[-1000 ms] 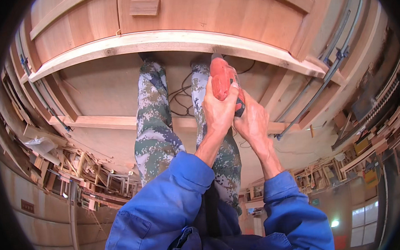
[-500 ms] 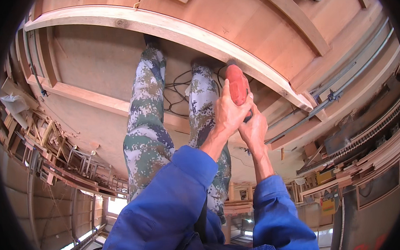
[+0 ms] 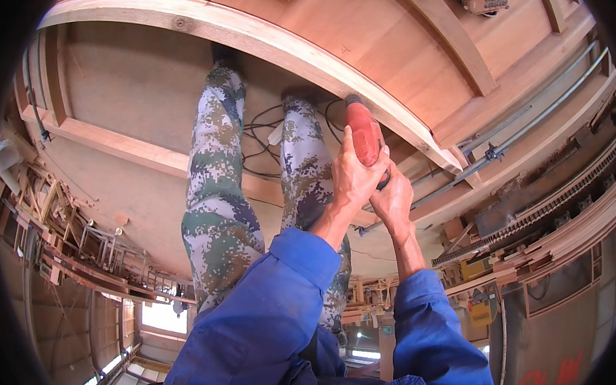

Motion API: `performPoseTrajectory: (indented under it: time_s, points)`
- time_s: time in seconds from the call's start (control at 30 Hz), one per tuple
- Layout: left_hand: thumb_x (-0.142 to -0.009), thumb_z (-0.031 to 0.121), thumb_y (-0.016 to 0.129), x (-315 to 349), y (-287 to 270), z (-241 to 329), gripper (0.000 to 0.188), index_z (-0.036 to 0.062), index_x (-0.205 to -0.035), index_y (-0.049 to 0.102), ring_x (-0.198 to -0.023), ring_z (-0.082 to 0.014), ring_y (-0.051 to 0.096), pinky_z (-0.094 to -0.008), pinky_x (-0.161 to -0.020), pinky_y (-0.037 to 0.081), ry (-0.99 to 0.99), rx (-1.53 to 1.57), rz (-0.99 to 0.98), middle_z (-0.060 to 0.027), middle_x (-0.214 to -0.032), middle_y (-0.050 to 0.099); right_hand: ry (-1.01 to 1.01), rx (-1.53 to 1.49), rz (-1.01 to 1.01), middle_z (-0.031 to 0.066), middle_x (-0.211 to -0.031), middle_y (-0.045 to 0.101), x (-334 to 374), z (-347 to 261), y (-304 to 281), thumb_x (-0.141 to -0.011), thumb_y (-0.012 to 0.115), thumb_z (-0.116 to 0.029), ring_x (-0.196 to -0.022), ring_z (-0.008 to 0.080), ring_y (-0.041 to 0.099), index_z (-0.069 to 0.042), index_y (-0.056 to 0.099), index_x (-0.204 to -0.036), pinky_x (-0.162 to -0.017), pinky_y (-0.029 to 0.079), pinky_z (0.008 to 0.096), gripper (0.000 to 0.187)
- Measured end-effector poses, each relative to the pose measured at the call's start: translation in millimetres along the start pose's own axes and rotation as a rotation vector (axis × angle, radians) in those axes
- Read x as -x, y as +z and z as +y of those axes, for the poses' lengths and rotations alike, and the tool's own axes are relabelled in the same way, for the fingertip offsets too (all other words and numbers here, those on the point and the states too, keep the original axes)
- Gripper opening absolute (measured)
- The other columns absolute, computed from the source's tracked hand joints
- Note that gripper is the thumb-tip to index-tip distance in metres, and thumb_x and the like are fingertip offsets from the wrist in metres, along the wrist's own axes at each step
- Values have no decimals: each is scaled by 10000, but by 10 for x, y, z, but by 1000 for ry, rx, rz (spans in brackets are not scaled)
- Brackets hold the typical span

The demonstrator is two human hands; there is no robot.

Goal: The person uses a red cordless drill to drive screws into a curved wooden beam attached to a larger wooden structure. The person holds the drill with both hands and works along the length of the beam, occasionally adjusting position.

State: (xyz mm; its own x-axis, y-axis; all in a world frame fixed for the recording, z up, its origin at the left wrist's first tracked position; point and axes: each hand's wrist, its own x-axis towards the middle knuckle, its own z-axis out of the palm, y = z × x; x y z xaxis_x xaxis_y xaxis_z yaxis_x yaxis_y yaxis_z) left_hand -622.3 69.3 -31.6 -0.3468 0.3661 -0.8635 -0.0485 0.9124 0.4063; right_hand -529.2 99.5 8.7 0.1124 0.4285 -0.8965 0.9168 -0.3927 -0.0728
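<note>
Red, rounded handheld power drill [image 3: 366,137], nose right at the edge of a long, pale wooden beam [image 3: 283,52], clamped by bare left hand [image 3: 352,178] round its rear and bare right hand [image 3: 393,198] just behind, presumably for steadiness! Smooth, bright casing, dark at both ends, tilted slightly leftward.

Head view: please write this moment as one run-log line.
left hand: holding red drill | right hand: holding same drill | drill nose: at pale wooden rail
</note>
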Motion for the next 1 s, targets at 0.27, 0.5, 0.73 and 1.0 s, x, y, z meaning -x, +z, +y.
performPoseTrajectory:
  time_s: [0.27, 0.5, 0.73, 1.0]
  points:
    - [-859, 414, 817, 67, -124, 190, 947, -95, -1539, 399, -1110, -445, 717, -475, -943, 585, -64, -82, -54, -326, -1240, 694, -52, -117, 8, 252, -1072, 745, 134, -11, -13, -874, 720, -196, -999, 480, 702, -186, 618, -1440, -855, 559, 519, 575]
    - [-886, 325, 822, 415, -231, 283, 827, -72, -1519, 466, -1090, -337, 745, -410, -934, 596, 8, -51, -40, -274, -1214, 730, -73, -253, 61, 241, -1085, 740, 601, -6, -58, -859, 730, -176, -1037, 469, 695, -158, 598, -1419, -865, 556, 510, 576]
    - [-864, 365, 815, -48, -61, 34, 858, -92, -1500, 465, -1044, -417, 751, -464, -893, 595, 32, -120, -41, -321, -1124, 736, -52, -312, 42, 240, -1097, 740, 151, 104, 155, -834, 735, -187, -1045, 474, 685, -139, 628, -1352, -883, 547, 533, 532]
    - [-869, 366, 829, -54, -117, -16, 871, -87, -1518, 464, -1181, -357, 711, -423, -972, 577, 85, -145, -101, -297, -1303, 688, 31, -264, 2, 224, -1093, 749, 100, 102, 184, -806, 778, -216, -1034, 445, 702, -141, 646, -1358, -883, 554, 508, 573]
